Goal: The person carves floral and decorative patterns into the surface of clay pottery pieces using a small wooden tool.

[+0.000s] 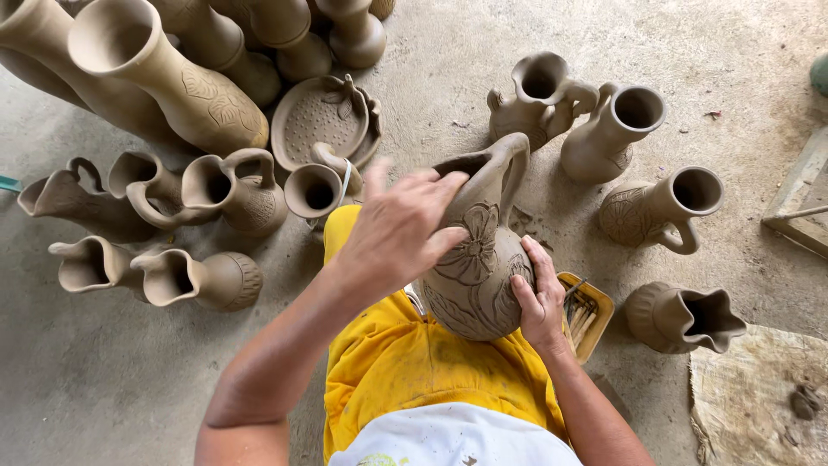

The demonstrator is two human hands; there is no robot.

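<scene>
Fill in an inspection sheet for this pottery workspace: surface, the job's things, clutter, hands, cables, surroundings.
Surface: bare grey concrete floor, dusty, with clay crumbs.
Job's things: unfired clay jug with a carved flower, resting on the yellow lap cloth.
Clutter: many clay jugs and vases lying around, a perforated clay dish, a small tray of tools.
Hands: left hand rests on the jug's upper side; right hand cups its belly.
Cables: nothing seen.
Surroundings: worn mat at lower right, wooden frame at the right edge.
</scene>
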